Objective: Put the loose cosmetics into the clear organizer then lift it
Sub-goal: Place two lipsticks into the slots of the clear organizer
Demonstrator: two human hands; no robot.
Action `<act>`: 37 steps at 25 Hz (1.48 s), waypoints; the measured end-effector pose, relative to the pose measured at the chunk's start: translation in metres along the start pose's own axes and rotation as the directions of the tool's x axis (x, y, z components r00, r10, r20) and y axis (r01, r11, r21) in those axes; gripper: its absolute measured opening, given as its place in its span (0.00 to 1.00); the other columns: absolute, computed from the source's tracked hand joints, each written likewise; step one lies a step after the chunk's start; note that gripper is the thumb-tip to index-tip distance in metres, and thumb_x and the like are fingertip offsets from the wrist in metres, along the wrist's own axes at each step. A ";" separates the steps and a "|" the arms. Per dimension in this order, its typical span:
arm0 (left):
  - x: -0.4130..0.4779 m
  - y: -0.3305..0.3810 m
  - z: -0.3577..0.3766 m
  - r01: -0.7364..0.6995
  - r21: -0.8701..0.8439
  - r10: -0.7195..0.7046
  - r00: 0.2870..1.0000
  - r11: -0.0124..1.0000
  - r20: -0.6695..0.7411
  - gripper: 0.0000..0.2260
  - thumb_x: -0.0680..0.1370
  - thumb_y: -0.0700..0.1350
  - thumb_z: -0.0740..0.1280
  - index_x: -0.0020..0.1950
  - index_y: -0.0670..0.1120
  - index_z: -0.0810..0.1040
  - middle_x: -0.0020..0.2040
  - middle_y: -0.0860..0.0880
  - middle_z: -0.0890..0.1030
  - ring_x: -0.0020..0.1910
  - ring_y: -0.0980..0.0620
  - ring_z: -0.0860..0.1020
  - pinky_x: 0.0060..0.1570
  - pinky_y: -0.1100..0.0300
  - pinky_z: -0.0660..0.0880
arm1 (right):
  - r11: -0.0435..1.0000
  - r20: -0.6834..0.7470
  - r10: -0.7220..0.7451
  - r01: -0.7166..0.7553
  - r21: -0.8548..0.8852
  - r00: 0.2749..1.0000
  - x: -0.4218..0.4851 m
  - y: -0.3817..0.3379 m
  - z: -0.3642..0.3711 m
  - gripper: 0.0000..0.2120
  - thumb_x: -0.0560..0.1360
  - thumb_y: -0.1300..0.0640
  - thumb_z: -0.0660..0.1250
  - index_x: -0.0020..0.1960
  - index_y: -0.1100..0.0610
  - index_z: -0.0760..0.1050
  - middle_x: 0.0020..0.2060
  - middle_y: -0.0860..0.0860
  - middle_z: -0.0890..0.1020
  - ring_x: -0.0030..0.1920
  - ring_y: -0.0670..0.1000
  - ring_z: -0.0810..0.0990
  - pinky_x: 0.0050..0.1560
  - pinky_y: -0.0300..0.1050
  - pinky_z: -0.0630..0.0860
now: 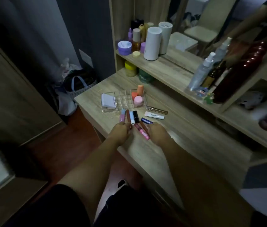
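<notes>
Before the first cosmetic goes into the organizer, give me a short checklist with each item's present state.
1. Clear organizer upright on the table: ok.
2. Middle grid of small cells free for sticks: ok.
3. Loose cosmetics within reach, such as the blue tube and white tube: ok.
4. Left hand gripping a stick: cannot tell, fingers curled over the ends.
5. Right hand gripping a stick: cannot tell.
6. All cosmetics stowed: not ok.
</notes>
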State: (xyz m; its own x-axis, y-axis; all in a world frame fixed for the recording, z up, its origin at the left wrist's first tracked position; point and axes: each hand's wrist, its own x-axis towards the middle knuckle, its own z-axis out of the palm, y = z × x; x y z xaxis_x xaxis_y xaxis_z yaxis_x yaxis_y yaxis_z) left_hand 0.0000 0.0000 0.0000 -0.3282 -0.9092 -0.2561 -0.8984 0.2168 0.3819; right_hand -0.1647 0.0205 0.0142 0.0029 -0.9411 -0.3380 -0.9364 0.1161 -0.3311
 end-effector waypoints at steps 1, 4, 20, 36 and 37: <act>0.006 -0.001 0.002 0.002 -0.003 -0.002 1.000 1.000 -0.003 0.15 0.79 0.41 0.58 0.65 0.41 0.72 0.59 0.35 0.76 0.56 0.37 0.75 0.55 0.51 0.71 | 0.999 0.010 0.029 -0.030 0.030 1.000 0.007 -0.001 0.000 0.14 0.78 0.57 0.62 0.61 0.62 0.75 0.56 0.60 0.80 0.56 0.57 0.79 0.56 0.46 0.74; 0.017 -0.004 0.017 0.017 -0.053 -0.019 0.999 0.998 -0.042 0.15 0.80 0.43 0.57 0.66 0.42 0.73 0.60 0.37 0.76 0.55 0.38 0.77 0.59 0.51 0.72 | 0.995 -0.004 0.073 -0.072 0.067 0.997 0.025 0.002 0.010 0.14 0.77 0.58 0.63 0.61 0.62 0.76 0.55 0.59 0.81 0.55 0.57 0.79 0.56 0.47 0.75; 0.014 0.007 0.033 0.336 -0.365 -0.396 0.912 0.868 -0.102 0.17 0.77 0.44 0.66 0.62 0.40 0.67 0.54 0.37 0.78 0.51 0.38 0.78 0.50 0.48 0.75 | 0.974 -0.062 0.042 -0.027 0.226 0.997 0.043 0.022 0.028 0.10 0.76 0.60 0.66 0.55 0.61 0.79 0.50 0.58 0.83 0.50 0.55 0.80 0.52 0.47 0.76; 0.058 -0.004 -0.053 0.118 -0.613 -0.444 0.796 0.781 -0.412 0.06 0.72 0.45 0.69 0.45 0.44 0.77 0.38 0.49 0.80 0.38 0.51 0.78 0.34 0.68 0.70 | 0.604 -0.185 -0.114 0.216 0.767 0.976 0.090 -0.015 -0.035 0.15 0.74 0.61 0.69 0.61 0.58 0.75 0.43 0.42 0.80 0.46 0.43 0.80 0.47 0.34 0.76; 0.066 -0.010 -0.062 0.111 -0.605 -0.439 0.790 0.788 -0.427 0.07 0.72 0.45 0.70 0.46 0.43 0.78 0.40 0.49 0.80 0.40 0.52 0.78 0.37 0.66 0.70 | 0.587 -0.193 -0.122 0.227 0.777 0.974 0.101 -0.022 -0.040 0.14 0.74 0.61 0.69 0.59 0.58 0.76 0.45 0.45 0.81 0.47 0.46 0.81 0.48 0.36 0.77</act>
State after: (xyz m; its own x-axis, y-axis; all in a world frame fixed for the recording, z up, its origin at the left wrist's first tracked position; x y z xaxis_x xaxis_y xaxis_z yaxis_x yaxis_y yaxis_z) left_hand 0.0052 -0.0842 0.0342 0.2601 -0.9655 0.0093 -0.5681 -0.1452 0.8100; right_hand -0.1576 -0.0902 0.0225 0.0497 -0.9917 -0.1189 -0.2761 0.1008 -0.9558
